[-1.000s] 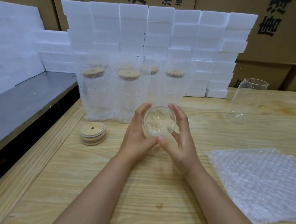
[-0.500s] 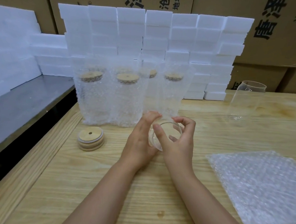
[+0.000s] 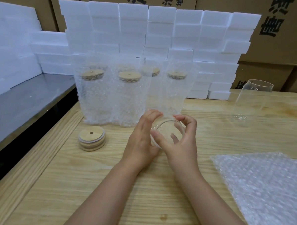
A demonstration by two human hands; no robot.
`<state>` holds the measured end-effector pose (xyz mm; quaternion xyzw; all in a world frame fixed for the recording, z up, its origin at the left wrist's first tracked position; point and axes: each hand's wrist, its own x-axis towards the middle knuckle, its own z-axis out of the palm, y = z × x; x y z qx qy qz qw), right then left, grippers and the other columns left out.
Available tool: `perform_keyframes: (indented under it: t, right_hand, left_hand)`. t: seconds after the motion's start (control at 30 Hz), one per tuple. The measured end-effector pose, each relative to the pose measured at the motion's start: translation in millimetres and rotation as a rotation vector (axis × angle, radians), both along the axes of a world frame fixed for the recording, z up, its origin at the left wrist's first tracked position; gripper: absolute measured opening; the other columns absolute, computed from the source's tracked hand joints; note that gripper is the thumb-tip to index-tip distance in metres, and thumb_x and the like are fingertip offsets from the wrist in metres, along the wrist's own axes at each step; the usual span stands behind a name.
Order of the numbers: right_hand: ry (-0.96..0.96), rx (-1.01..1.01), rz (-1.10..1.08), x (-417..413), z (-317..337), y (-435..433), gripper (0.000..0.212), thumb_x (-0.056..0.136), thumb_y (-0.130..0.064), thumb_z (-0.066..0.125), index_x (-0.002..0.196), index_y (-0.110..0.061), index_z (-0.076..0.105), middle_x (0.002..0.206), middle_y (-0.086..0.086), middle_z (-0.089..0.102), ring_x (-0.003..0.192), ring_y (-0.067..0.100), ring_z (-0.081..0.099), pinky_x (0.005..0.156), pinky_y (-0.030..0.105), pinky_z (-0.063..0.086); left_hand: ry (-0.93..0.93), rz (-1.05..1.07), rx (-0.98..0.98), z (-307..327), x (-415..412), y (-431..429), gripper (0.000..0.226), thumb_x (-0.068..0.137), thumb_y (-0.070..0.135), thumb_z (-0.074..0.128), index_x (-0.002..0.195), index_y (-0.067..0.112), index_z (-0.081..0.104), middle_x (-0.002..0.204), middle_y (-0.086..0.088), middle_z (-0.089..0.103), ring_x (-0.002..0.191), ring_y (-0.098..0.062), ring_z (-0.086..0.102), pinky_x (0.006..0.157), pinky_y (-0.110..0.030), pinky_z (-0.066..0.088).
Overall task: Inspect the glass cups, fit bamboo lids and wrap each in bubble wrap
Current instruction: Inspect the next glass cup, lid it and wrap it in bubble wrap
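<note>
Glass cup (image 3: 165, 129) is held over the middle of the desk (image 3: 105, 188) by both hands. The left hand (image 3: 141, 139) cups its left side and the right hand (image 3: 184, 144) curls round its right, each grip clamped on it. Its mouth tilts up toward the person and its base points away, so its long axis runs front to back. The stack of lids (image 3: 91, 138) lies flat to the cup's left, nearest the left hand, which is probably the one to reach for it.

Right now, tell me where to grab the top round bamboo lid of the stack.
Take the top round bamboo lid by its rim, from above, fingertips on opposite edges: it lies flat on the stack, so only face and edge are free. The left hand is nearer, but it holds the clear glass cup.
</note>
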<state>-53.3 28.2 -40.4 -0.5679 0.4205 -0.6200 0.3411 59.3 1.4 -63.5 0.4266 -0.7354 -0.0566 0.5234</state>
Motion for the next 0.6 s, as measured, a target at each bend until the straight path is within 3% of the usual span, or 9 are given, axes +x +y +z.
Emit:
perform_keyframes:
  t: [0.13,0.23,0.33,0.5,0.6]
  right_hand:
    - [0.095,-0.039,0.081,-2,0,1,0.073,0.065,-0.019,0.087,0.114,-0.043,0.039,0.117,-0.044,0.04,0.127,-0.008,0.038,0.114,0.038,0.032]
    - [0.133,-0.066,0.127,-8,0,2,0.076,0.063,-0.024,0.085,0.123,-0.042,0.042,0.123,-0.036,0.045,0.128,-0.006,0.04,0.112,0.036,0.034]
    - [0.124,-0.054,0.226,-16,1,3,0.077,0.066,-0.019,0.084,0.129,-0.042,0.046,0.127,-0.034,0.048,0.126,-0.01,0.041,0.106,0.02,0.036]
    - [0.068,-0.006,0.338,-28,5,2,0.077,0.073,0.0,0.078,0.134,-0.035,0.049,0.134,-0.023,0.054,0.128,-0.008,0.042,0.108,0.021,0.036]
    - [0.039,0.006,0.38,-32,6,-2,0.07,0.076,0.001,0.074,0.135,-0.028,0.05,0.128,-0.024,0.059,0.125,-0.008,0.047,0.101,0.015,0.04]
  left_hand:
    - [0.049,0.019,0.075,1,2,1,0.086,0.065,0.004,0.083,0.127,0.041,0.035,0.13,0.016,0.038,0.116,0.011,0.035,0.09,0.005,0.023]
    - [0.087,0.025,0.095,1,4,1,0.086,0.064,0.01,0.085,0.127,0.041,0.034,0.13,0.014,0.041,0.111,0.011,0.038,0.087,0.006,0.025]
    - [0.149,0.026,0.113,3,5,2,0.085,0.063,0.016,0.087,0.122,0.048,0.034,0.13,0.017,0.045,0.113,0.01,0.044,0.088,0.002,0.03]
    - [0.191,-0.014,0.145,5,6,7,0.081,0.063,0.036,0.084,0.127,0.043,0.035,0.132,0.014,0.049,0.119,0.0,0.048,0.092,-0.007,0.037]
    - [0.217,0.006,0.149,6,6,7,0.078,0.06,0.051,0.078,0.125,0.048,0.034,0.127,0.021,0.049,0.115,0.006,0.049,0.087,-0.003,0.037]
